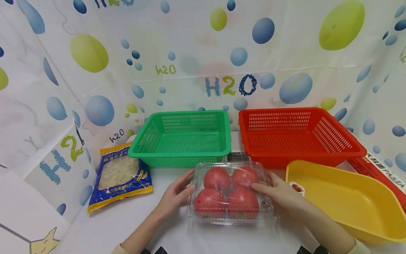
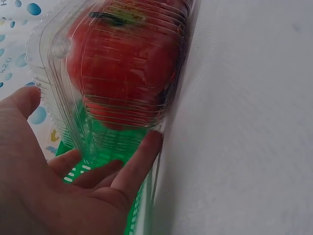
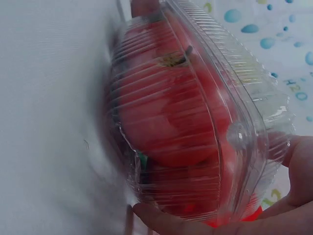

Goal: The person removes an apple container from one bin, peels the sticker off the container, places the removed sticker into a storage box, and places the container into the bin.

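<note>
Clear clamshell box: here it sits, middle of the bench (image 1: 171,233) at the near side, just in front of the green basket; the clear clamshell box (image 1: 233,221) is see-through plastic, ribbed walls, flanged rim, shine across the lid.
Four tomatoes: rosy red, round and smooth, packed two by two inside, one of the tomatoes (image 1: 243,203) near right; dark stems show through the wall in the wrist views.
Left hand: the left hand (image 1: 176,192) holds the left end, thumb at the lid's rim, fingers down by the base.
Right hand: and the right hand (image 1: 282,192) grips the right end, thumb over the lid, fingers round the side.
Green basket: far and centre, the green basket (image 1: 179,155) is slotted plastic with a rolled rim.
Red basket: to its right, the red basket (image 1: 304,155), same slotted weave.
Yellow tray: right, the smooth yellow tray (image 1: 352,201) wears a round white sticker (image 1: 297,188) with a red picture.
Blue-and-yellow bag: left, the glossy bag (image 1: 122,173) reads "ORECCHIE…", Chinese characters below.
Red box: far right, the red box (image 1: 379,174) says "PASTA".
Wall cloth: behind, the wall cloth (image 1: 190,28) shouts "H2O" among blue and lime bubbles.
</note>
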Demonstrator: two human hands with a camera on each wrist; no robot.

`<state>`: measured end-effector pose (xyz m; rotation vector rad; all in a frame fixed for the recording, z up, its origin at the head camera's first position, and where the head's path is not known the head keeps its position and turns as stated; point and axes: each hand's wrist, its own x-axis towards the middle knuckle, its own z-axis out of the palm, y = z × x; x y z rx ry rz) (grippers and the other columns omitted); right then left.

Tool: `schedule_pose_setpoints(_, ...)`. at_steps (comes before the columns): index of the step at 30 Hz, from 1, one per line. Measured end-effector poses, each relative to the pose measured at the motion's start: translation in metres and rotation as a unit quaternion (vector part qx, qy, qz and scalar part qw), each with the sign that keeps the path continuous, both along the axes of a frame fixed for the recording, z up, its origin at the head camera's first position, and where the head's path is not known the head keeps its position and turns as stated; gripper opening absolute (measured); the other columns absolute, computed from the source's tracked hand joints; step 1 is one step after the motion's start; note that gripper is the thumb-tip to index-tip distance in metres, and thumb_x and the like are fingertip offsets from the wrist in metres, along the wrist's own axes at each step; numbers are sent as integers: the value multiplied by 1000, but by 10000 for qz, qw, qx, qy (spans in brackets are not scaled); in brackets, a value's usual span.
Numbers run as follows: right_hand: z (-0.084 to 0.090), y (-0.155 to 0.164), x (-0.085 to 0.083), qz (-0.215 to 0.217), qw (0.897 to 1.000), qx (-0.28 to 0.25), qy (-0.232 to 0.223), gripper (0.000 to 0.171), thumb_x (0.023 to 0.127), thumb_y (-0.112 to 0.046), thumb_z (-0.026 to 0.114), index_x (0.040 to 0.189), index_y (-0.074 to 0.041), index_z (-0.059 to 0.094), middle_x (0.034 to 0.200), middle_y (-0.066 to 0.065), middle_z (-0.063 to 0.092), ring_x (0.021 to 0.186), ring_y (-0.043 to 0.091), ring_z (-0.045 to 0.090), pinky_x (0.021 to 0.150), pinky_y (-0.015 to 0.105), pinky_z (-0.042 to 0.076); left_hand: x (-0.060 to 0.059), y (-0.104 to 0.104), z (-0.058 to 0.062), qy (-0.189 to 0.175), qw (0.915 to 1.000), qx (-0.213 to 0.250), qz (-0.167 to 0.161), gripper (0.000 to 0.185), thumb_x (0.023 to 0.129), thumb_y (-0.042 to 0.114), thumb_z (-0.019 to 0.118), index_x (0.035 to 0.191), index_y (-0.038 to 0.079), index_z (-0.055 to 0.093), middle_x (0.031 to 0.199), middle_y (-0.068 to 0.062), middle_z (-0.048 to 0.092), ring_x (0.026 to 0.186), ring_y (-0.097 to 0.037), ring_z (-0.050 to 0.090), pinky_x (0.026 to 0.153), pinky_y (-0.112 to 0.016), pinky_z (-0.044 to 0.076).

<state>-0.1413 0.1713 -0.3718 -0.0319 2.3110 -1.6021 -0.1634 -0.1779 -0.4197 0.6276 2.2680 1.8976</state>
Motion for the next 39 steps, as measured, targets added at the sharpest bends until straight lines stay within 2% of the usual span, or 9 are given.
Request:
schedule_pose_setpoints(6, -2, -1, 1, -286, 9980, -483, -282, 87, 95, -36, 69, 154, 3, 17, 148, 28, 34, 134, 44, 35, 109, 61, 37, -1, 1, 0, -213, 9997, 51, -92, 61, 103, 19, 56, 157, 2, 33, 153, -31, 36, 139, -49, 36, 96, -44, 52)
schedule_pose_setpoints(10, -4, 0, 3, -312, 9957, -763, -430, 87, 95, -32, 70, 154, 1, 15, 147, 27, 33, 134, 43, 33, 109, 60, 36, 0, 1, 1, -469, 9986, 166, -153, 62, 103, 22, 56, 158, 5, 31, 157, -28, 32, 142, -48, 32, 94, -47, 53)
schedule_pose_setpoints(13, -3, 2, 4, -169, 9916, -1132, -594, 88, 96, -28, 68, 156, -1, 9, 150, 26, 28, 136, 44, 29, 111, 58, 36, 1, 1, 4, -589, 9978, 256, -169, 65, 103, 27, 58, 158, 7, 31, 156, -30, 31, 141, -50, 32, 86, -48, 57)
schedule_pose_setpoints(16, -1, 5, 5, -99, 9825, -1634, -889, 91, 97, -24, 65, 159, -3, 1, 157, 25, 17, 141, 44, 21, 113, 58, 33, 3, 1, 7, -712, 9965, 392, -188, 67, 103, 30, 60, 159, 8, 31, 156, -31, 31, 140, -51, 32, 80, -48, 59)
schedule_pose_setpoints(22, 7, 10, 7, -3, 9678, -2162, -1293, 91, 99, -22, 62, 162, -15, -3, 163, 19, -2, 146, 45, 3, 116, 65, 16, 9, 0, 13, -1198, 9901, 728, -17, 65, 103, 31, 59, 159, 12, 32, 157, -25, 34, 142, -50, 29, 80, -49, 59)
schedule_pose_setpoints(25, 12, 14, 6, 260, 9658, -2195, -1356, 89, 101, -24, 59, 163, -21, -5, 163, 17, -4, 145, 47, 3, 113, 69, 20, 13, -1, 20, -1307, 9881, 812, 1, 64, 104, 32, 57, 159, 13, 31, 159, -24, 32, 142, -49, 30, 83, -50, 58)
schedule_pose_setpoints(29, 19, 18, 5, 631, 9637, -2226, -1332, 88, 102, -26, 57, 163, -24, -8, 164, 16, -6, 144, 47, 4, 111, 70, 25, 18, -5, 29, -1308, 9880, 817, -28, 63, 106, 34, 53, 160, 14, 29, 160, -23, 30, 133, -47, 44, 83, -48, 58)
schedule_pose_setpoints(33, 23, 20, 5, 752, 9641, -2248, -1197, 87, 103, -25, 56, 163, -24, -7, 164, 17, -4, 145, 46, 6, 112, 67, 25, 20, -6, 35, -1273, 9885, 818, -64, 64, 106, 35, 53, 161, 14, 28, 160, -24, 29, 122, -40, 58, 81, -47, 59)
schedule_pose_setpoints(39, 25, 26, 7, 808, 9657, -2250, -1014, 80, 105, -30, 53, 163, -16, -1, 164, 19, 10, 143, 43, 20, 110, 57, 37, 21, -3, 45, -1185, 9895, 827, -100, 66, 105, 36, 53, 161, 13, 27, 160, -25, 29, 113, -33, 64, 79, -43, 60)
